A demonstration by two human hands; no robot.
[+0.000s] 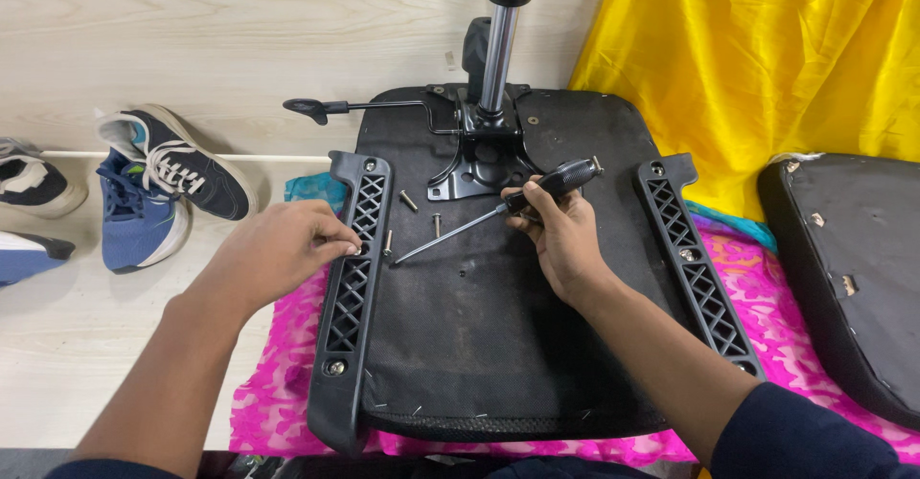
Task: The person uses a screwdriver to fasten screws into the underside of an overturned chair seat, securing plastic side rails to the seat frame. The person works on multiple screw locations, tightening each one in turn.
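An upturned black chair seat lies in front of me on a pink cloth. My right hand grips a black-handled screwdriver, its tip pointing down-left toward the left armrest bracket. My left hand rests on that bracket, fingertips pinched at its lattice; a small object between them cannot be made out. Loose screws lie on the seat beside the bracket. A metal mechanism plate with a gas cylinder stands at the seat's far end.
A second bracket lies along the seat's right side. Another black cushion panel sits at the right. Yellow cloth hangs behind. Several shoes lie on the floor at the left. A lever sticks out left of the mechanism.
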